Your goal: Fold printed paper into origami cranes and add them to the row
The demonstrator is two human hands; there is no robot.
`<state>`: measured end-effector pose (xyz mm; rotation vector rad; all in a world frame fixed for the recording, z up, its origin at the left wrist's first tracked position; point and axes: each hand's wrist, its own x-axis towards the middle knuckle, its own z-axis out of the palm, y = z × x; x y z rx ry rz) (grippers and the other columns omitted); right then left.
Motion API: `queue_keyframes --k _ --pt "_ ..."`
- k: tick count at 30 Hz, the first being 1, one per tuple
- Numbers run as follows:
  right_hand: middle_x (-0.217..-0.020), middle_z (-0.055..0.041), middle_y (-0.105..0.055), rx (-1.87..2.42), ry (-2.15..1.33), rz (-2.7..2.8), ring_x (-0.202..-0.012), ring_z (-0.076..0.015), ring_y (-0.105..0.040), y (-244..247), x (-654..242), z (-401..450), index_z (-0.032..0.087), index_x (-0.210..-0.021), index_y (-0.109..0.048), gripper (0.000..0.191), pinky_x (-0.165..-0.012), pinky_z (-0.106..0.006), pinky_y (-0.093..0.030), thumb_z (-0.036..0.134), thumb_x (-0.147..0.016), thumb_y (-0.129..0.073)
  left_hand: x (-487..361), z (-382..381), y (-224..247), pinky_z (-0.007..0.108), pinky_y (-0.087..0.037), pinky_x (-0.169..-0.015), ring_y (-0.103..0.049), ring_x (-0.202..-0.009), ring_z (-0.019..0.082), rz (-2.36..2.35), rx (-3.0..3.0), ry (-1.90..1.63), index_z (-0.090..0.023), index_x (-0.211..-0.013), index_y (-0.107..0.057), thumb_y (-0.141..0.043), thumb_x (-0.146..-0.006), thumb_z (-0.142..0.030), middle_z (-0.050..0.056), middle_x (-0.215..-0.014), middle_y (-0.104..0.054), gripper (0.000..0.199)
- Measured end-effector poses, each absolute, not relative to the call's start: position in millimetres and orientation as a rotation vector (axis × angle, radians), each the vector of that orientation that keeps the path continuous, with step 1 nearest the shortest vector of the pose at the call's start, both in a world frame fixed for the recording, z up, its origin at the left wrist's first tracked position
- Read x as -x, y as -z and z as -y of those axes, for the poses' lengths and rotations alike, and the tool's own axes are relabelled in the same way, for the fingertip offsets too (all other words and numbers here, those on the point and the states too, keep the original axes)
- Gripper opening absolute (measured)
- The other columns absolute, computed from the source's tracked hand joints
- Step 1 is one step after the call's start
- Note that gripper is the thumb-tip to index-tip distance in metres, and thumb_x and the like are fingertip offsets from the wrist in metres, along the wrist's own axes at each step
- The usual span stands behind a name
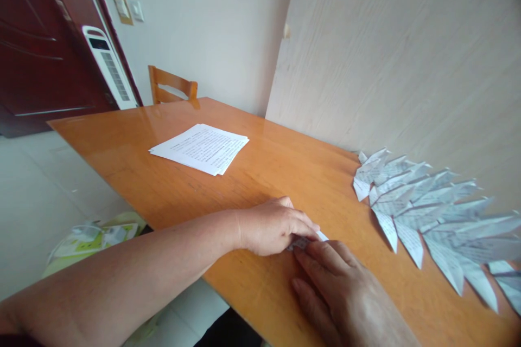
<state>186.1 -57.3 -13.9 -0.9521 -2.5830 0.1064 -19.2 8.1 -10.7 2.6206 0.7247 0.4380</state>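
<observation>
A small folded piece of printed paper (300,243) lies on the wooden table (260,287), mostly covered by my two hands. My left hand (277,227) rests over its far left side, fingers together and pressed down on it. From the near right, my right hand (337,282) presses on the paper with its fingertips, its thumb apart on the tabletop. The fingers of both hands meet over the paper, so its full shape is hidden.
A stack of printed sheets (201,149) lies farther back. Several folded paper pieces (431,206) stand in rows along the right, by the wooden panel (399,54). A chair (173,84) is beyond the far edge; a stool with items (93,244) is at lower left.
</observation>
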Motion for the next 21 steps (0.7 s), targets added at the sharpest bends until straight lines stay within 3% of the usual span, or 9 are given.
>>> queue_keyframes --k 7,21 --pt "-0.109 -0.0117 -0.07 0.886 -0.04 2.598 -0.101 -0.0262 -0.064 14.7 -187.0 57.2 0.018 -0.124 -0.067 0.036 -0.086 -0.041 -0.06 0.022 -0.09 -0.058 19.7 -9.8 11.3 0.035 -0.037 -0.106 -0.055 -0.126 0.017 -0.729 -2.628 -0.398 -0.027 -0.129 -0.063 -0.046 -0.092 -0.004 0.0 -0.14 -0.06 0.047" --pt "-0.113 -0.0141 -0.067 0.94 -0.008 2.659 -0.099 -0.027 -0.063 8.4 -182.8 60.4 0.017 -0.123 -0.067 0.034 -0.084 -0.044 -0.06 0.024 -0.091 -0.056 18.7 -10.2 10.8 0.035 -0.035 -0.107 -0.056 -0.125 0.017 -0.745 -2.652 -0.362 -0.025 -0.126 -0.064 -0.045 -0.091 -0.005 0.0 -0.14 -0.06 0.044"
